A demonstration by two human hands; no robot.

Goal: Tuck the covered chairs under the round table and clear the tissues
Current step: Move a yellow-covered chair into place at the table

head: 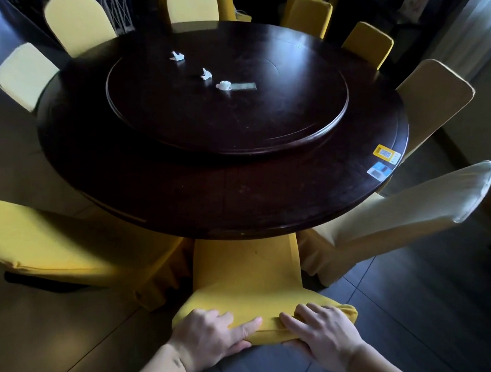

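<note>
yellow fabric covers the nearest chair (250,278), whose top edge sits under both hands. the left hand (209,336) grips that edge, fingers (224,318) curled over the top and thumb along the near face. the right hand (320,334) grips it too, fingers over the top, thumb tucked beneath. the chair's seat runs under the rim of the dark round table (181,187). more covered chairs flank it, one at left (62,243), a paler one at right (394,218). farther off, three crumpled white tissues (206,74) lie on the turntable (224,130), well apart from the hands.
</note>
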